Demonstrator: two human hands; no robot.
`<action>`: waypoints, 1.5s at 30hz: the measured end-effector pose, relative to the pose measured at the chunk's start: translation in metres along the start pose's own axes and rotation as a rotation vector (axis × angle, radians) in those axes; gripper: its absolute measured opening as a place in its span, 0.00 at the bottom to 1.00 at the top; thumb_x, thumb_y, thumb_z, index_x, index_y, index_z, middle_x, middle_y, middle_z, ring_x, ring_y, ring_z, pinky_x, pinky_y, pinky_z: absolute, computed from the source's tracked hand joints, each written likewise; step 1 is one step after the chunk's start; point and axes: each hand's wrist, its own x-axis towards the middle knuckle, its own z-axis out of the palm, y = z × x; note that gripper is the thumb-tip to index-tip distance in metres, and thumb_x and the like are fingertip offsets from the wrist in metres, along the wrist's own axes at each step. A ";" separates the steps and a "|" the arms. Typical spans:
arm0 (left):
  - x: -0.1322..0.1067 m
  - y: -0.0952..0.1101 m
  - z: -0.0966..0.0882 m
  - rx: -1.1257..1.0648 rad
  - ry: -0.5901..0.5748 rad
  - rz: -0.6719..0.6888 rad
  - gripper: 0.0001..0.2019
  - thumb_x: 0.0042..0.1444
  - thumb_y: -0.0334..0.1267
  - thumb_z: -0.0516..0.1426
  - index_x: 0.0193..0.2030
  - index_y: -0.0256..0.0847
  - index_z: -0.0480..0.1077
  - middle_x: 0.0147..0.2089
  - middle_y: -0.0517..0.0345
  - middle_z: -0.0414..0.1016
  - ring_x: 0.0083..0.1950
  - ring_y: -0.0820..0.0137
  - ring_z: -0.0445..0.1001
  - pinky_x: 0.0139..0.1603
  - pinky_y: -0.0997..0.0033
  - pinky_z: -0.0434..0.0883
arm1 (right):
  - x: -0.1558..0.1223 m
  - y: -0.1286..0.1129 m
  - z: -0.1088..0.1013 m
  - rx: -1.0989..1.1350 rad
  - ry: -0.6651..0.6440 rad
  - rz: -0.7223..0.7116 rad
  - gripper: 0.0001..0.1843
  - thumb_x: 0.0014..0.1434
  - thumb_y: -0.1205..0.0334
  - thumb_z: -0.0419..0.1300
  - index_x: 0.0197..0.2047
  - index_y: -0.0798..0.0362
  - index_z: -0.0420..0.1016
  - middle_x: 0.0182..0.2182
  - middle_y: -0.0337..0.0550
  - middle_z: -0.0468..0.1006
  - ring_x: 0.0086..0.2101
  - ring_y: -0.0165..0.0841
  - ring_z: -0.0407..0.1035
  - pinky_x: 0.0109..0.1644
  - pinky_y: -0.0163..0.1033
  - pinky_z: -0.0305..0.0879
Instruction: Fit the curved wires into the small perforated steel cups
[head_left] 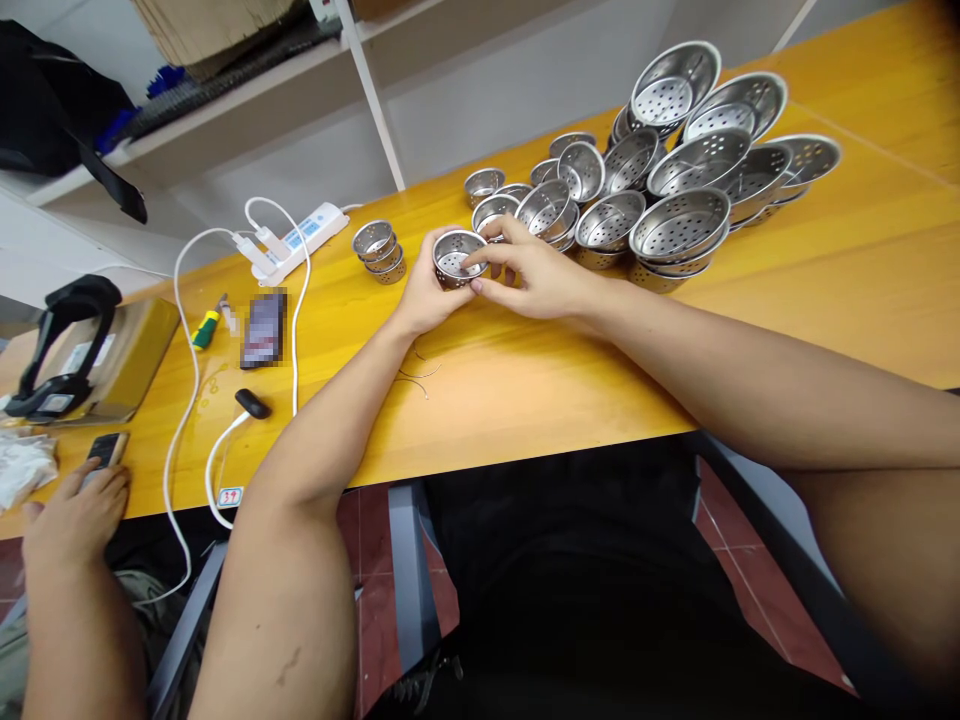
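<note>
We clasp a cup (454,262) in our left hand (426,290) over the table (510,390); our right hand (534,270) curls against it, whether gripping we cannot tell. Stacked cups (679,228) stand nearby.

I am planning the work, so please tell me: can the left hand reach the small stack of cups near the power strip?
Probably yes: the stack stands close beside the left hand, with nothing visible between them, though that hand holds a perforated cup.
</note>
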 end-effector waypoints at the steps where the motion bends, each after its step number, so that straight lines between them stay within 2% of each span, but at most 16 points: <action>1: -0.001 0.000 0.000 -0.004 -0.011 -0.003 0.55 0.58 0.85 0.70 0.78 0.51 0.61 0.76 0.41 0.76 0.78 0.48 0.82 0.84 0.37 0.78 | 0.000 0.000 0.000 -0.002 -0.006 0.000 0.24 0.78 0.37 0.69 0.66 0.42 0.90 0.68 0.58 0.76 0.67 0.61 0.77 0.73 0.71 0.81; 7: -0.005 0.009 -0.007 0.015 -0.040 -0.084 0.48 0.62 0.75 0.74 0.75 0.47 0.65 0.73 0.40 0.79 0.72 0.51 0.85 0.78 0.41 0.84 | -0.002 0.005 0.002 -0.036 0.013 0.012 0.26 0.79 0.38 0.70 0.68 0.44 0.88 0.69 0.60 0.76 0.70 0.63 0.75 0.81 0.74 0.74; 12: -0.006 0.019 -0.014 0.287 0.011 -0.161 0.39 0.55 0.60 0.82 0.66 0.44 0.76 0.67 0.41 0.82 0.73 0.45 0.81 0.81 0.41 0.78 | -0.003 0.009 0.005 -0.060 0.029 -0.013 0.27 0.77 0.37 0.71 0.68 0.44 0.88 0.69 0.60 0.75 0.71 0.64 0.74 0.82 0.74 0.74; 17: -0.006 0.019 -0.020 0.332 -0.022 -0.268 0.52 0.52 0.58 0.83 0.77 0.42 0.68 0.76 0.33 0.79 0.80 0.38 0.78 0.87 0.35 0.72 | -0.001 0.002 0.005 0.009 -0.010 -0.008 0.24 0.76 0.40 0.71 0.65 0.46 0.88 0.64 0.59 0.78 0.61 0.59 0.79 0.75 0.71 0.79; 20: -0.007 0.014 -0.021 0.359 -0.020 -0.236 0.54 0.51 0.60 0.84 0.77 0.42 0.67 0.80 0.31 0.74 0.86 0.35 0.73 0.91 0.31 0.67 | -0.001 -0.001 0.005 0.022 -0.003 -0.014 0.21 0.75 0.44 0.71 0.62 0.48 0.89 0.61 0.58 0.80 0.54 0.54 0.80 0.70 0.69 0.81; 22: -0.007 0.008 -0.021 0.361 0.049 -0.194 0.54 0.49 0.61 0.86 0.75 0.46 0.68 0.81 0.32 0.69 0.87 0.34 0.69 0.92 0.29 0.66 | 0.000 -0.001 0.005 0.019 0.016 -0.013 0.20 0.75 0.44 0.70 0.61 0.47 0.89 0.59 0.55 0.82 0.48 0.49 0.79 0.64 0.65 0.84; 24: -0.006 0.001 -0.021 0.325 0.136 -0.181 0.51 0.51 0.61 0.85 0.74 0.49 0.68 0.80 0.35 0.67 0.84 0.36 0.72 0.89 0.29 0.70 | 0.000 -0.001 0.004 0.017 0.033 -0.014 0.18 0.76 0.44 0.69 0.59 0.45 0.90 0.56 0.52 0.84 0.42 0.45 0.77 0.58 0.59 0.84; 26: -0.006 -0.006 -0.021 0.274 0.180 -0.189 0.43 0.60 0.60 0.81 0.72 0.50 0.69 0.77 0.37 0.68 0.74 0.44 0.80 0.83 0.33 0.78 | 0.001 -0.001 0.004 0.011 0.043 -0.020 0.16 0.78 0.45 0.68 0.57 0.45 0.90 0.52 0.50 0.85 0.39 0.42 0.76 0.54 0.56 0.82; 28: -0.005 -0.010 -0.021 0.240 0.161 -0.191 0.33 0.67 0.58 0.77 0.68 0.48 0.70 0.71 0.40 0.72 0.63 0.53 0.83 0.77 0.37 0.82 | 0.001 -0.002 0.004 -0.001 0.043 -0.029 0.14 0.78 0.48 0.66 0.53 0.46 0.90 0.48 0.49 0.85 0.38 0.41 0.76 0.52 0.54 0.80; 30: -0.005 -0.011 -0.021 0.243 0.131 -0.163 0.29 0.67 0.58 0.75 0.64 0.47 0.72 0.65 0.43 0.76 0.60 0.55 0.83 0.76 0.38 0.83 | 0.001 -0.003 0.004 -0.013 0.036 -0.037 0.13 0.78 0.51 0.66 0.49 0.48 0.90 0.44 0.48 0.84 0.36 0.41 0.76 0.49 0.52 0.78; 33: -0.004 -0.006 -0.022 0.293 0.109 -0.059 0.28 0.69 0.61 0.73 0.63 0.47 0.74 0.64 0.43 0.78 0.69 0.49 0.81 0.83 0.36 0.77 | 0.001 -0.004 0.004 -0.028 0.019 -0.053 0.12 0.78 0.53 0.65 0.47 0.49 0.89 0.43 0.48 0.84 0.38 0.41 0.78 0.47 0.50 0.75; 37: -0.001 0.006 -0.029 0.335 0.113 0.031 0.25 0.72 0.63 0.70 0.64 0.51 0.75 0.72 0.42 0.78 0.80 0.44 0.76 0.91 0.34 0.69 | 0.001 -0.005 0.002 -0.041 -0.003 -0.073 0.13 0.79 0.53 0.65 0.44 0.49 0.87 0.41 0.48 0.86 0.41 0.43 0.80 0.50 0.50 0.75; 39: 0.001 0.014 -0.034 0.365 0.226 -0.010 0.29 0.68 0.59 0.74 0.67 0.52 0.73 0.79 0.41 0.73 0.89 0.40 0.68 0.96 0.32 0.61 | 0.001 -0.005 0.001 -0.042 -0.013 -0.068 0.13 0.79 0.53 0.65 0.44 0.49 0.87 0.42 0.49 0.86 0.41 0.43 0.80 0.52 0.50 0.75; 41: 0.004 0.021 -0.040 0.398 0.372 -0.098 0.38 0.62 0.52 0.79 0.73 0.53 0.69 0.89 0.40 0.64 0.97 0.37 0.55 1.01 0.32 0.51 | 0.001 -0.005 0.000 -0.040 -0.022 -0.058 0.13 0.79 0.54 0.65 0.44 0.49 0.87 0.42 0.49 0.86 0.42 0.44 0.80 0.52 0.50 0.75; 43: 0.006 0.022 -0.047 0.412 0.496 -0.204 0.47 0.56 0.42 0.81 0.77 0.51 0.64 0.95 0.39 0.51 1.01 0.37 0.42 1.04 0.34 0.42 | 0.001 -0.005 -0.001 -0.043 -0.032 -0.050 0.13 0.79 0.54 0.65 0.44 0.49 0.87 0.43 0.50 0.86 0.42 0.44 0.80 0.52 0.51 0.75; 45: 0.008 0.014 -0.056 0.386 0.602 -0.309 0.53 0.53 0.33 0.81 0.80 0.49 0.59 0.97 0.37 0.45 1.02 0.39 0.37 1.05 0.37 0.38 | 0.001 -0.005 -0.002 -0.045 -0.041 -0.043 0.13 0.79 0.54 0.64 0.43 0.49 0.87 0.43 0.50 0.86 0.42 0.44 0.80 0.52 0.51 0.74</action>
